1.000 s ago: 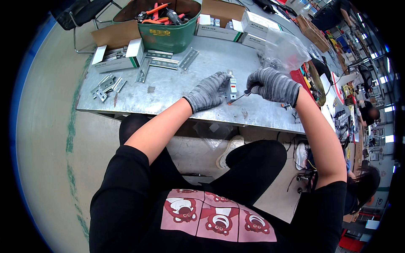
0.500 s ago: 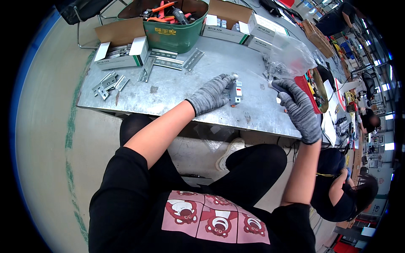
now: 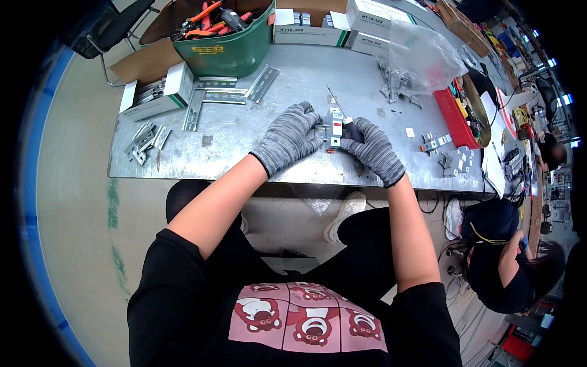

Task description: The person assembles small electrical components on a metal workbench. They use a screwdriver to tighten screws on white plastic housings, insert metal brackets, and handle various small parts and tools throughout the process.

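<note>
A small grey fuse holder (image 3: 335, 127) with a red mark stands near the table's front edge. Gripping its left side is my left hand (image 3: 286, 139), in a grey knitted glove, closed with thumb and fingers at the part. My right hand (image 3: 375, 150), gloved alike, is closed around the dark handle of a screwdriver (image 3: 349, 125) and rests against the holder's right side. The screwdriver's thin shaft points up and away to the left, past the holder's top. My right fingers partly hide the handle.
Metal rail pieces (image 3: 224, 95) and an open box (image 3: 153, 98) lie left. Behind stand a green tool bin (image 3: 226, 55) and white boxes (image 3: 312, 35). To the right are a plastic bag (image 3: 422, 58), a red bin (image 3: 457, 119) and loose grey modules (image 3: 457, 162). Another person (image 3: 504, 269) sits far right.
My right hand has come left with the screwdriver, from beside the red bin to the fuse holder. My left hand keeps its grip. The view has shifted slightly.
</note>
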Demonstrator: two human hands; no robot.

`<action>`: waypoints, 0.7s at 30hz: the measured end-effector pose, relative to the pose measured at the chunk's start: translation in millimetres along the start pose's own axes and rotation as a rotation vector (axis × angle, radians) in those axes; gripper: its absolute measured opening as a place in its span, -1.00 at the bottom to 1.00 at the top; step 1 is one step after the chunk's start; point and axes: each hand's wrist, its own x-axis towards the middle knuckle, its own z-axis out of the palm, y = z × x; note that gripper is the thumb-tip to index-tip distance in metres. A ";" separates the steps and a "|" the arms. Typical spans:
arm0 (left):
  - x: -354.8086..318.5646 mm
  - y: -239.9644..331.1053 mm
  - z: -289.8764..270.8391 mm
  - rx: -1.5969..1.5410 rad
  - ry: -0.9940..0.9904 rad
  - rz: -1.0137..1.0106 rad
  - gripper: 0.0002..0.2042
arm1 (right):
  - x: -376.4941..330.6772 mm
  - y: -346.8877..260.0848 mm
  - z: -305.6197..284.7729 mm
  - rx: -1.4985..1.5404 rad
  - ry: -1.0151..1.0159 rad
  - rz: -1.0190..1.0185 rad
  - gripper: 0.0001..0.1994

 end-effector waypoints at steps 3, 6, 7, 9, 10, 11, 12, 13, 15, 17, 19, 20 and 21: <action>3.1 -3.0 4.6 -0.025 0.026 0.039 -0.62 | 2.7 2.3 -1.2 -0.004 -0.023 0.049 -0.54; 6.7 -5.2 6.3 -0.067 0.016 0.058 -0.66 | 3.3 4.6 0.4 0.037 -0.017 0.043 -0.55; 8.0 -6.3 6.0 -0.085 0.006 0.054 -0.67 | 7.0 10.8 4.3 0.024 -0.006 0.016 -0.55; 8.9 -6.8 5.0 -0.123 -0.017 0.050 -0.69 | 9.4 10.4 6.0 0.007 -0.008 0.014 -0.55; 8.9 -6.8 4.6 -0.120 -0.018 0.050 -0.70 | 10.2 9.4 5.5 0.005 -0.022 0.039 -0.55; 9.7 -6.3 3.0 -0.115 -0.019 0.051 -0.70 | 10.9 7.3 4.1 0.003 -0.034 0.063 -0.55; 10.2 -5.3 1.8 -0.111 -0.019 0.053 -0.71 | 12.6 14.3 7.7 0.053 -0.013 0.020 -0.55; 10.2 -3.8 1.5 -0.098 -0.025 0.053 -0.70 | 11.6 16.4 7.7 0.027 -0.008 0.023 -0.55; 11.0 -2.6 1.6 -0.071 -0.032 0.050 -0.70 | 11.6 16.1 6.2 -0.028 0.000 0.025 -0.55; 11.7 -5.4 1.9 -0.068 -0.011 0.079 -0.68 | 10.6 14.5 5.2 -0.046 0.000 0.024 -0.56; 12.2 -7.7 2.6 -0.071 -0.025 0.079 -0.65 | 8.7 11.5 4.7 -0.057 0.001 0.021 -0.57; 13.5 -5.0 -1.2 -0.073 -0.052 0.065 -0.63 | 7.4 8.7 4.2 -0.057 0.004 0.019 -0.58; 14.6 -3.0 -3.4 -0.076 -0.079 0.053 -0.62 | 5.9 8.3 3.5 -0.056 0.007 0.017 -0.59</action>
